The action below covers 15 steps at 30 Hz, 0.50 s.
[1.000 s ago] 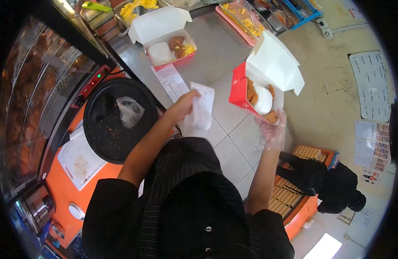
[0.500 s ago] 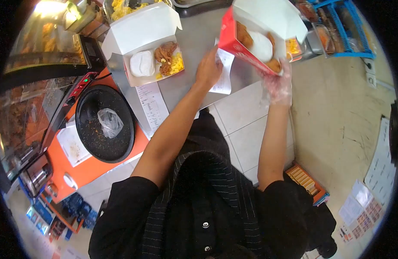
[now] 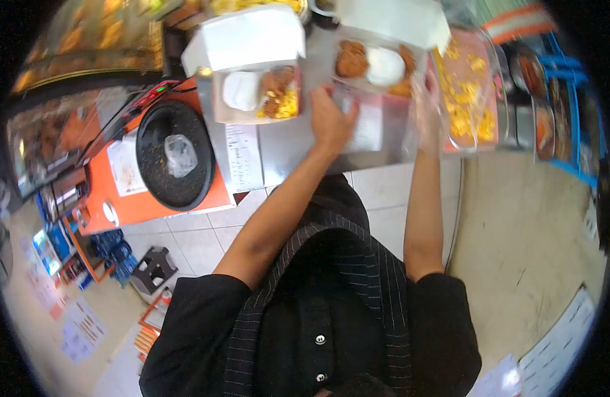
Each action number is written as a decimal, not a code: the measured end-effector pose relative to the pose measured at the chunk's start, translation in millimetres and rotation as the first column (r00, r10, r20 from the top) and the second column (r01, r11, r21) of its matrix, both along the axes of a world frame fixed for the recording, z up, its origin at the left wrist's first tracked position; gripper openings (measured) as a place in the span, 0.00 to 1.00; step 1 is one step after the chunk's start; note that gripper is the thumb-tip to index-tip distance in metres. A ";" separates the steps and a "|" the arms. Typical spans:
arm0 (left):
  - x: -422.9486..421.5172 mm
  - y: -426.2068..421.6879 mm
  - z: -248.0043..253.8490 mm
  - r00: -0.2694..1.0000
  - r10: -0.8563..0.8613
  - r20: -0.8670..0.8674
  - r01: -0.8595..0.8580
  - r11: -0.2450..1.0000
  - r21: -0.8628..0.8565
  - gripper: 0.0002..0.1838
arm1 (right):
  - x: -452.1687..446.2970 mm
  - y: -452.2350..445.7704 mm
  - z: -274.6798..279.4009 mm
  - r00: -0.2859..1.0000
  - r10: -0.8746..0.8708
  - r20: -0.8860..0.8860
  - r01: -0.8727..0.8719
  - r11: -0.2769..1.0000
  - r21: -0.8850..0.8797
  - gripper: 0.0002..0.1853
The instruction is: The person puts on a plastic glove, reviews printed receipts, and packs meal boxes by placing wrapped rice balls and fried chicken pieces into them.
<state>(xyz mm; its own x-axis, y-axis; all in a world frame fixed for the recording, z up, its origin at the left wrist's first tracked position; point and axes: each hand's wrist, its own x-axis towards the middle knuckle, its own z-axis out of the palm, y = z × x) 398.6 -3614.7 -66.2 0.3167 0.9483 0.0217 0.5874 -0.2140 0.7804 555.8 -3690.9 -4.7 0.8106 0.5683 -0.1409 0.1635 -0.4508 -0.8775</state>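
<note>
My left hand (image 3: pixel 333 122), bare, has its thumb apart from the fingers. It is at the near left corner of an open takeaway box (image 3: pixel 414 45) of fried chicken (image 3: pixel 352 59) and wrapped white rice (image 3: pixel 385 67). A paper slip (image 3: pixel 368 126) lies just right of that hand. My right hand (image 3: pixel 425 119), in a clear plastic glove, grips the box's near right corner; its fingertips are blurred. Left of my hands stands a second open box (image 3: pixel 255 41), with a white rice pack (image 3: pixel 241 90), fried chicken (image 3: pixel 276 83) and yellow scrambled-egg-like pieces (image 3: pixel 286 104).
A tray of yellow pieces (image 3: pixel 474 122) under clear plastic stands right of my gloved hand. A printed receipt (image 3: pixel 243 159) hangs over the steel counter (image 3: pixel 285 145). A black round tray (image 3: pixel 161 172) with a plastic bag rests on the orange table (image 3: pixel 96 192). A glass display case (image 3: pixel 87 46) stands left.
My right hand has lowered the right box from its raised, tilted pose to a level one at the counter. The camera view has shifted, and the tray of yellow pieces now shows more fully.
</note>
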 end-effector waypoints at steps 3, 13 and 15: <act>-23.8 -10.2 10.6 0.989 -0.119 0.086 0.121 0.992 -0.019 0.25 | -25.0 1.7 9.1 0.994 -0.020 0.105 -0.009 0.965 0.262 0.28; -222.7 -44.2 75.8 0.952 -0.255 0.170 0.304 0.857 -0.417 0.20 | -75.8 -35.4 15.7 1.000 0.020 -0.013 -0.017 0.986 0.167 0.19; -270.2 -47.7 67.5 0.976 -0.200 0.083 0.216 0.937 -0.274 0.18 | -100.9 -11.8 50.5 0.995 0.085 -0.049 -0.091 0.987 -0.133 0.24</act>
